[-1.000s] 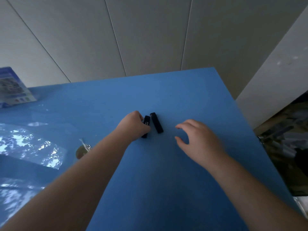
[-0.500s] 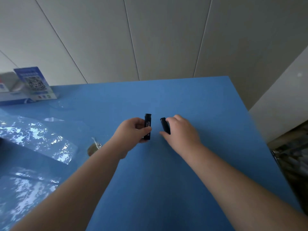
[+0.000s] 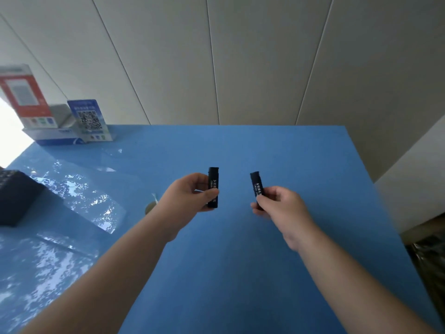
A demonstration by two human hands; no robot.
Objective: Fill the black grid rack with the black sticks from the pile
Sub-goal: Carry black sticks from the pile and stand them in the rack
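Each hand (image 3: pixel 190 192) (image 3: pixel 279 203) grips a black stick (image 3: pixel 213 182) (image 3: pixel 255 183); black grid rack (image 3: pixel 14 196) far left.

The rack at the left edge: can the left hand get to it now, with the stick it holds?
Probably yes. The left hand grips a stick, and only bare blue table shows between it and the rack. The right hand with its stick is off to the other side.

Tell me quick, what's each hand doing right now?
Left hand: holding a black stick upright.
Right hand: holding another black stick.
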